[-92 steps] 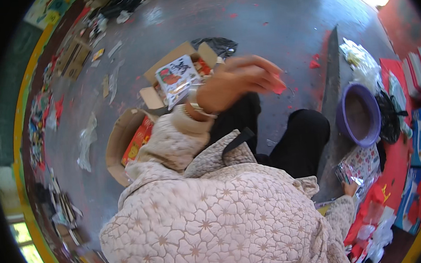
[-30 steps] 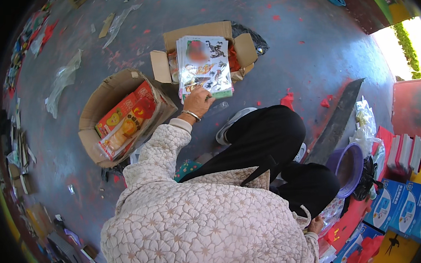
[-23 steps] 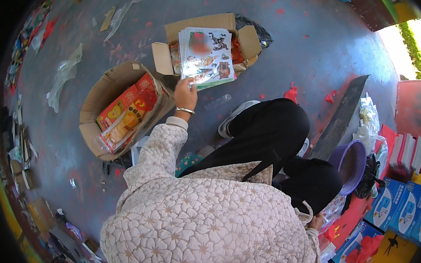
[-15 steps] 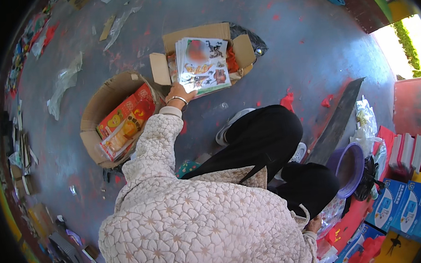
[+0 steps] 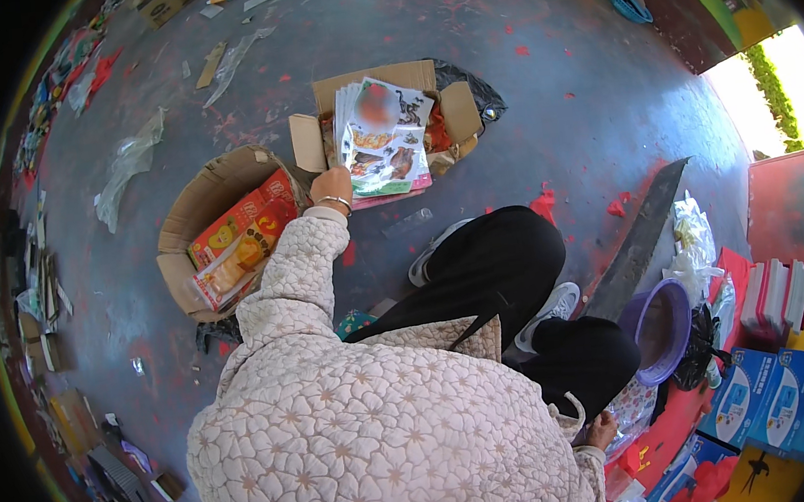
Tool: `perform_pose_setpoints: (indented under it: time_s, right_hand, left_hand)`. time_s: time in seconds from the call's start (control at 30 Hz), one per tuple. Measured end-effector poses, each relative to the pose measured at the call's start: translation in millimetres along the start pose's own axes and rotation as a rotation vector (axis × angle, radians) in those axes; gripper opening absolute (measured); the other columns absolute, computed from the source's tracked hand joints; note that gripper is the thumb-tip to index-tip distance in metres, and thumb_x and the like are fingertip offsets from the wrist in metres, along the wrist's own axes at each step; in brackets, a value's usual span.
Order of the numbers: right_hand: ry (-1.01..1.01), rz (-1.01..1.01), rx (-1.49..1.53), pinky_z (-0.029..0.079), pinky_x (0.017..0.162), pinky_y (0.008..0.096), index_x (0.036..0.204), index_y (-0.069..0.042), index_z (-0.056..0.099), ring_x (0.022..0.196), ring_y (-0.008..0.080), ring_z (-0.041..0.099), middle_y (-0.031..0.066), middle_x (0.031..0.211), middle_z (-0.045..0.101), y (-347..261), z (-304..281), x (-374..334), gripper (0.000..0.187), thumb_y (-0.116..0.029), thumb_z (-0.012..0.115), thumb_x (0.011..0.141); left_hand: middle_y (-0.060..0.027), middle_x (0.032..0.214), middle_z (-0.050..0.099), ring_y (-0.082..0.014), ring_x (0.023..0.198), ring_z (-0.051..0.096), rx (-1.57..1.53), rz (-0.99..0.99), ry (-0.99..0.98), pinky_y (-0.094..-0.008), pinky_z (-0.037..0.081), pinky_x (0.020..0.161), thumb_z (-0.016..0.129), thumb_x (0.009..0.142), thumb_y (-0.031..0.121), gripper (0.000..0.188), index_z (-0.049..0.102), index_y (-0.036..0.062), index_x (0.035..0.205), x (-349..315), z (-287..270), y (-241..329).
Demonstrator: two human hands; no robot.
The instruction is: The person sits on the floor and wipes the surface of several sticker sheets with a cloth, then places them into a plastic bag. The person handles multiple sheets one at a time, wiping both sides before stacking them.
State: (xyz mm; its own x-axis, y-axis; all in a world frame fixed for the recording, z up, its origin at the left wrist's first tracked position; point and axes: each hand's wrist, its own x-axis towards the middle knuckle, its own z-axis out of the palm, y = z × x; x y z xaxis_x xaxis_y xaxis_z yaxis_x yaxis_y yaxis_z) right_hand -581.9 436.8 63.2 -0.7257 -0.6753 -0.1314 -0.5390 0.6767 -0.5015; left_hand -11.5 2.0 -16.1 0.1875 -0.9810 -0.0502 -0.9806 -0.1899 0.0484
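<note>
Fingers of the left hand [image 5: 331, 186] curled in, gap almost nil, look pinched on the near-left edge of the printed sheets [image 5: 384, 144]; thumb not clear, so can't say how many are caught. Sheets lie as a loose stack across the mouth of the small open carton [image 5: 374, 81], top ones skewed and fanned on the left, near end jutting past the carton's near side, a pink layer showing lowest. Glossy glare on the faces, so likely coated or film-wrapped: slippery, prone to slide over each other. Each one probably light and thin, bendy rather than stiff; whole pile would be heavier and sag if taken by one corner. Not brittle, I'd guess, but corners could crease. Best hold for one: thumb on top, fingers under, at the fanned left edge where layers already separate. Best hold for the lot: both hands on opposite sides, edges squared first. Watch the carton's left flap [image 5: 307, 142], right by the knuckles, could snag. Right hand [image 5: 603, 430] is far off at the lower right, fingers bent, at the clear plastic wrapping [image 5: 633, 405]; too small to tell if it grips. Bigger carton [image 5: 208, 186] with red packs [image 5: 235, 234] sits just left of the left forearm.
</note>
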Motion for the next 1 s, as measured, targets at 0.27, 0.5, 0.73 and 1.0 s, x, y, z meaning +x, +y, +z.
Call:
perform_pose_setpoints:
  time_s: [0.27, 0.5, 0.73, 1.0]
  right_hand:
    - [0.01, -0.073, -0.018, 0.042, 0.046, 0.0239, 0.079, 0.001, 0.059, 0.049, 0.0107, 0.052, 0.0058, 0.059, 0.056, -6, 5, -3, 0.01, -0.005, 0.052, 0.081]
    - [0.014, -0.001, 0.046, 0.046, 0.047, 0.025, 0.081, 0.001, 0.06, 0.052, 0.0114, 0.055, 0.0063, 0.065, 0.059, -1, 4, -2, 0.009, -0.001, 0.051, 0.079]
    - [0.036, -0.007, 0.058, 0.047, 0.05, 0.0243, 0.086, 0.0, 0.061, 0.056, 0.0117, 0.057, 0.0066, 0.068, 0.061, 16, -7, 6, 0.012, -0.002, 0.052, 0.079]
    - [0.218, 0.112, 0.474, 0.042, 0.047, 0.0206, 0.086, -0.005, 0.06, 0.053, 0.0078, 0.053, 0.0032, 0.066, 0.058, -39, -66, 38, 0.012, -0.014, 0.052, 0.085]
  left_hand:
    - [-0.0211, 0.074, 0.061, -0.0344, 0.07, 0.06, -0.414, -0.063, 0.096, -0.0423, 0.048, 0.063, 0.053, 0.074, 0.023, 0.025, 0.062, -0.0001, 0.078, 42, -16, -22]
    - [-0.0194, 0.081, 0.062, -0.0328, 0.072, 0.062, -1.45, -0.3, 0.042, -0.0386, 0.052, 0.064, 0.054, 0.075, 0.017, 0.026, 0.059, -0.0057, 0.085, 65, -61, -12]
    - [-0.0159, 0.09, 0.059, -0.0256, 0.075, 0.063, -2.139, -0.443, -0.015, -0.0318, 0.057, 0.066, 0.052, 0.076, 0.005, 0.022, 0.052, -0.0061, 0.094, 100, -108, -32]
    - [-0.0228, 0.092, 0.057, -0.03, 0.085, 0.06, -2.287, -0.26, -0.082, -0.0339, 0.054, 0.08, 0.046, 0.072, -0.004, 0.016, 0.05, -0.0152, 0.083, 104, -189, 1]
